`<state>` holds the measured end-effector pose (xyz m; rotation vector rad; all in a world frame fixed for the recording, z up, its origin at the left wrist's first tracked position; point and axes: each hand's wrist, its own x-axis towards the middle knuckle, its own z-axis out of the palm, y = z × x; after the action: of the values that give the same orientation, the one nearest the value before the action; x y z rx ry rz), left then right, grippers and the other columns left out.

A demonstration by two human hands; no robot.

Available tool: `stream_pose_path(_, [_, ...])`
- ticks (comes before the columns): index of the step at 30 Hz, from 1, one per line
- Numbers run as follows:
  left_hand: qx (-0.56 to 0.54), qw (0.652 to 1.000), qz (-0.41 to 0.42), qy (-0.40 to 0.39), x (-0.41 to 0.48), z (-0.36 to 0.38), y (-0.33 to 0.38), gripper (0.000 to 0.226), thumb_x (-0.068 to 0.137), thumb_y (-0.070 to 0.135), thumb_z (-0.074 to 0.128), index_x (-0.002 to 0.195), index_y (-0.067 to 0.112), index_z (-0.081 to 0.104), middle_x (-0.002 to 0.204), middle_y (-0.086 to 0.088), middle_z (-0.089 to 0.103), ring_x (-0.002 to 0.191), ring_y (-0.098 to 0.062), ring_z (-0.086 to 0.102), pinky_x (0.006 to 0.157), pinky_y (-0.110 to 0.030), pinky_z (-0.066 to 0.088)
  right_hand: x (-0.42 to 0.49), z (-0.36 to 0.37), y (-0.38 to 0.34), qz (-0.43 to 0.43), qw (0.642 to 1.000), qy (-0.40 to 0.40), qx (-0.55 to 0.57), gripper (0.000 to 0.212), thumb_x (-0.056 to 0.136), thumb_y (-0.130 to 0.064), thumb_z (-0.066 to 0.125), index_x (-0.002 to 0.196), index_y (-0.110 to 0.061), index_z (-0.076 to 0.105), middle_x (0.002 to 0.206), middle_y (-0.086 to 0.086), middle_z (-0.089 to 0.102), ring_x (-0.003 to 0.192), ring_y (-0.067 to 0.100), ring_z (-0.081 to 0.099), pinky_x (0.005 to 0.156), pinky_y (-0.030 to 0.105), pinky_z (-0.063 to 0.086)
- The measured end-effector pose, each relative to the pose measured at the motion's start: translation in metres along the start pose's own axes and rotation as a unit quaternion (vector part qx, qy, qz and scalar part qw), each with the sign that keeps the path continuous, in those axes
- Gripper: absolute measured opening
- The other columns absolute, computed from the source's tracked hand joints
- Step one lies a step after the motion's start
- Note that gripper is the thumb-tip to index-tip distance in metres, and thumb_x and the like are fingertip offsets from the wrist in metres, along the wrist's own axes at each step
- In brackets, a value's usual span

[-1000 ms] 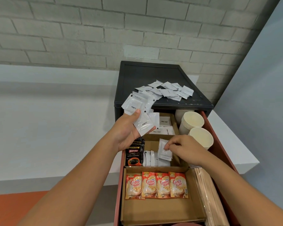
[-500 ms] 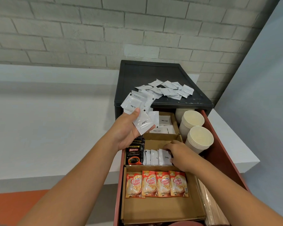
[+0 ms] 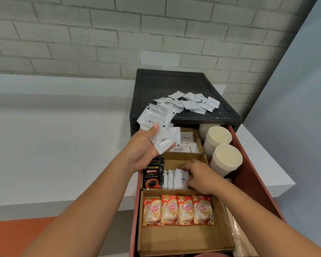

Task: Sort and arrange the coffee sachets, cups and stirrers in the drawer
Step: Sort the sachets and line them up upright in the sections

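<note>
Left hand (image 3: 144, 151) grips loose sachets (image 3: 162, 140); right hand (image 3: 200, 178) pinches drawer sachet (image 3: 181, 179) beside Kopiko packs (image 3: 152, 177)

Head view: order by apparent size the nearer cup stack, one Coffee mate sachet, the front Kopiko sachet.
1. nearer cup stack
2. Coffee mate sachet, though closer to the camera
3. front Kopiko sachet, partly hidden; 2 and 3 unsure

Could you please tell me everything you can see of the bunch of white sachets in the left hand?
The bunch of white sachets is a loose fan of small, glossy, foil-like square packets, some printed "Coffee" in black. The left hand holds it above the open drawer, thumb pressing on top, fingers beneath. Nothing else visibly touches it.
</note>
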<state>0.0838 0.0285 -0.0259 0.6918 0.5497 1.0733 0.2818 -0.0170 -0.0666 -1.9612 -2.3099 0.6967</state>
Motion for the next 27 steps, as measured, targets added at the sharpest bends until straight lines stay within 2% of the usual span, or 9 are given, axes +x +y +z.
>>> stream_pose_path(2, [-0.002, 1.0, -0.003, 0.005, 0.0, 0.001, 0.0, 0.02, 0.103, 0.017, 0.047, 0.115, 0.03, 0.056, 0.099, 0.002, 0.077, 0.094, -0.024, 0.074, 0.068, -0.041, 0.06, -0.001, -0.002, 0.0, 0.0, 1.0, 0.005, 0.009, 0.055, 0.087, -0.018, 0.067, 0.139, -0.024, 0.049, 0.128, 0.003, 0.045, 0.104, 0.014, 0.05, 0.088, 0.017, 0.035])
stream_pose_path(7, [-0.004, 1.0, -0.006, 0.008, 0.0, 0.001, 0.0, 0.02, 0.103, 0.017, 0.047, 0.115, 0.029, 0.056, 0.099, 0.0, 0.077, 0.093, -0.025, 0.074, 0.067, -0.042, 0.06, -0.001, 0.0, -0.004, 0.015, 1.0, -0.006, 0.005, 0.058, 0.086, -0.047, 0.066, 0.138, -0.028, 0.05, 0.132, 0.002, 0.043, 0.122, 0.022, 0.047, 0.101, 0.028, 0.037])
stream_pose_path(12, [-0.006, 1.0, -0.006, 0.015, 0.0, 0.0, 0.0, 0.021, 0.102, 0.017, 0.049, 0.116, 0.031, 0.056, 0.101, 0.001, 0.076, 0.095, -0.026, 0.073, 0.068, -0.043, 0.06, -0.001, 0.001, -0.004, 0.025, 1.0, -0.002, 0.003, 0.059, 0.084, -0.046, 0.069, 0.136, -0.028, 0.051, 0.135, 0.002, 0.043, 0.125, 0.022, 0.046, 0.106, 0.033, 0.038])
stream_pose_path(16, [-0.002, 1.0, -0.01, 0.012, 0.001, -0.001, -0.001, 0.021, 0.102, 0.017, 0.049, 0.116, 0.031, 0.056, 0.102, 0.0, 0.076, 0.096, -0.026, 0.073, 0.069, -0.043, 0.06, -0.005, -0.004, -0.004, 0.02, 1.0, 0.001, -0.01, 0.059, 0.09, -0.05, 0.059, 0.142, -0.027, 0.044, 0.141, 0.003, 0.042, 0.129, 0.025, 0.043, 0.107, 0.037, 0.037])
stream_pose_path(18, [0.001, 1.0, -0.011, 0.011, 0.001, -0.001, -0.001, 0.022, 0.102, 0.018, 0.05, 0.118, 0.031, 0.056, 0.105, 0.0, 0.075, 0.097, -0.027, 0.072, 0.07, -0.044, 0.06, -0.007, -0.008, -0.008, 0.006, 0.999, 0.045, 0.0, 0.05, 0.094, -0.046, 0.054, 0.138, -0.023, 0.049, 0.136, 0.002, 0.047, 0.126, 0.024, 0.045, 0.104, 0.034, 0.039])
stream_pose_path(20, [0.006, 1.0, -0.009, 0.006, 0.001, -0.001, -0.001, 0.022, 0.102, 0.018, 0.049, 0.118, 0.031, 0.056, 0.107, 0.0, 0.075, 0.099, -0.026, 0.072, 0.071, -0.044, 0.06, -0.01, -0.013, -0.017, -0.024, 0.986, 0.15, 0.065, 0.031, 0.097, -0.039, 0.053, 0.121, -0.022, 0.061, 0.118, -0.002, 0.057, 0.11, 0.016, 0.054, 0.088, 0.024, 0.043])
stream_pose_path(23, [0.018, 1.0, -0.003, -0.003, 0.0, 0.0, -0.001, 0.022, 0.102, 0.019, 0.048, 0.12, 0.031, 0.055, 0.11, -0.001, 0.074, 0.102, -0.026, 0.071, 0.074, -0.043, 0.06, -0.014, -0.024, -0.04, -0.064, 0.922, 0.317, 0.211, 0.014, 0.095, -0.038, 0.053, 0.088, -0.029, 0.06, 0.088, -0.01, 0.06, 0.082, 0.003, 0.055, 0.064, 0.01, 0.039])
stream_pose_path(25, [0.024, 1.0, 0.0, -0.012, -0.002, 0.0, 0.0, 0.021, 0.103, 0.02, 0.045, 0.121, 0.027, 0.055, 0.113, -0.004, 0.074, 0.105, -0.026, 0.07, 0.075, -0.039, 0.06, -0.012, -0.03, -0.054, -0.084, 0.895, 0.354, 0.259, 0.016, 0.089, -0.046, 0.057, 0.086, -0.03, 0.057, 0.088, -0.011, 0.056, 0.081, 0.003, 0.053, 0.065, 0.011, 0.04])
stream_pose_path(27, [0.026, 0.999, -0.003, -0.021, -0.003, 0.001, 0.001, 0.023, 0.104, 0.02, 0.043, 0.124, 0.025, 0.055, 0.117, -0.007, 0.072, 0.109, -0.027, 0.069, 0.078, -0.039, 0.06, -0.008, -0.033, -0.063, -0.083, 0.901, 0.342, 0.254, 0.021, 0.083, -0.047, 0.065, 0.092, -0.029, 0.058, 0.094, -0.012, 0.051, 0.083, 0.001, 0.051, 0.067, 0.009, 0.04])
